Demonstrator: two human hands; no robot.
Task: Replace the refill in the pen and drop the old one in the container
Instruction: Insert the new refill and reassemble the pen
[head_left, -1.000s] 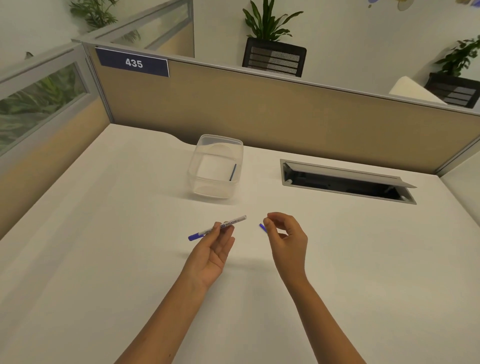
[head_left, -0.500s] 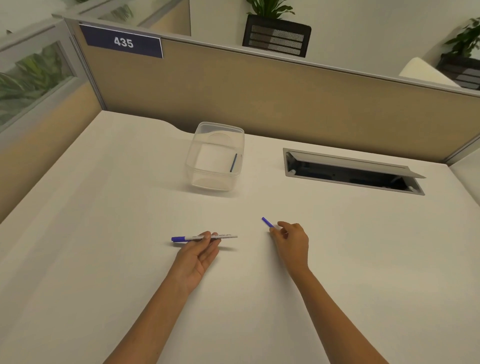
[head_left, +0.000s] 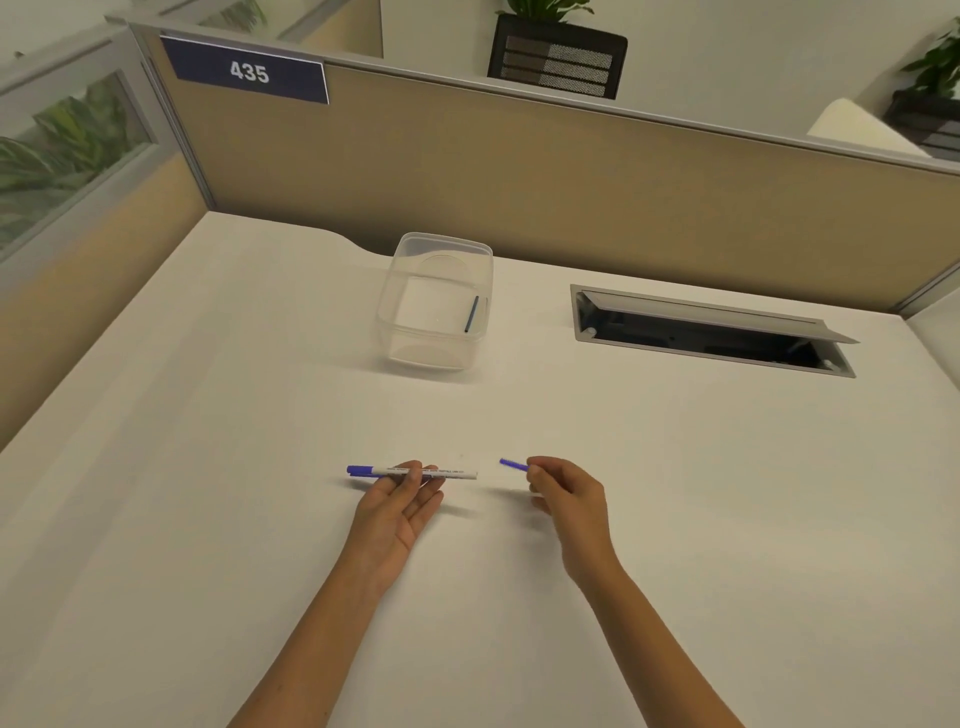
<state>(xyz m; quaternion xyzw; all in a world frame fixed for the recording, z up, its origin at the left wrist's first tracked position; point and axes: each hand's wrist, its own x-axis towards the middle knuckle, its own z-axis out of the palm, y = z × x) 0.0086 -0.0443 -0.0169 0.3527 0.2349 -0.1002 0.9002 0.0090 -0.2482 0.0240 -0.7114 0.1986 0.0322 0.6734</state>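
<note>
The pen (head_left: 413, 472) is being held level over the white desk (head_left: 208, 467), its blue cap end pointing left and its open white end pointing right. It is being supported across the fingertips of the left hand (head_left: 397, 512), which is turned palm up with the fingers loosely spread and only lightly curled around the barrel. Whether the pen is being touched to the desk or lifted just above it cannot be told.

A small blue piece (head_left: 513, 464) is being pinched between the thumb and fingertips of the right hand (head_left: 569, 499), whose remaining fingers are being kept curled in. The piece is being pointed up and to the left, toward the open end of the pen, with a clear gap being left between the two. What the piece is exactly cannot be told, as it is small and slightly blurred.

Farther back on the desk, a clear plastic container (head_left: 436, 304) is being left standing upright and open, well apart from both hands. A thin dark refill (head_left: 471, 314) is lying inside it, against the right wall.

To the right of the container, a cable slot (head_left: 711, 332) is being shown with its flap raised. A partition (head_left: 571, 171) bearing a sign (head_left: 249, 73) reading 435 is being seen behind the desk.
</note>
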